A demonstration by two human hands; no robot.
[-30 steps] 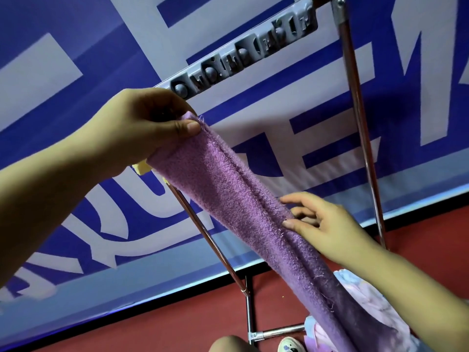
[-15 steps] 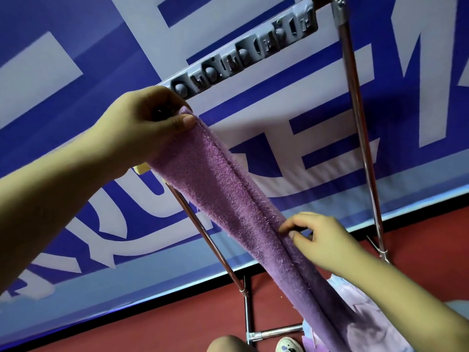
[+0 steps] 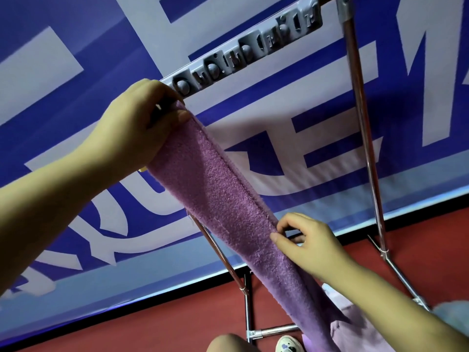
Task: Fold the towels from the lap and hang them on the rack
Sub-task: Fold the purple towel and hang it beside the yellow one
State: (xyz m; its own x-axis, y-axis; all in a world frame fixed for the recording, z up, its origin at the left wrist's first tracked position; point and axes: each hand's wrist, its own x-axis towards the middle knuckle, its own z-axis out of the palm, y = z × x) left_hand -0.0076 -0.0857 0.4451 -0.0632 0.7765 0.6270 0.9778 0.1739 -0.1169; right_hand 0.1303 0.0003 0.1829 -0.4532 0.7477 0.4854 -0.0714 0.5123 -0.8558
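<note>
The rack stands as before against the far blue banner. The purple towel stays stretched from upper left to lower right. Left hand still pinches its top end; right hand, open a second ago, now pinches its right edge.

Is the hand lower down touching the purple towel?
Touching. The head view shows the right hand with its thumb and fingertips pinching the edge of the purple towel, no gap between them.
</note>
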